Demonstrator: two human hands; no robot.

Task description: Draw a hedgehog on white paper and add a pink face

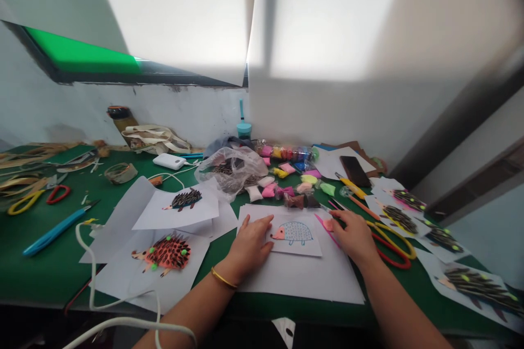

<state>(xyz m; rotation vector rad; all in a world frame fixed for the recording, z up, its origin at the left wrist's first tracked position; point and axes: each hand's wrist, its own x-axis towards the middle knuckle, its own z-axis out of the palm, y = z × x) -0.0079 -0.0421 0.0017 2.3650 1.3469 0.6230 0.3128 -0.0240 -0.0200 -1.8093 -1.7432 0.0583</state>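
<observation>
A small sheet with a drawn hedgehog [295, 233], blue-dotted on the body and pink on the face, lies on larger white paper [303, 278]. My left hand [251, 242] rests open over the left edge of that small sheet, fingers spread, holding nothing. To the right of the drawing, my right hand [354, 234] has its thumb and fingertips closed at a lump of pink clay [328, 224]. A slim pink modelling tool [320, 222] lies slantwise by the clay, partly under the hand. How firmly the fingers grip is partly hidden.
Yellow- and red-handled scissors [403, 242] lie beside my right wrist. Clay packets [286, 168] and a plastic bag [231, 169] are behind the paper. Finished hedgehog pictures [167, 253] flank both sides. A white cable [92, 283] loops at left; a blue craft knife [57, 232] lies beyond.
</observation>
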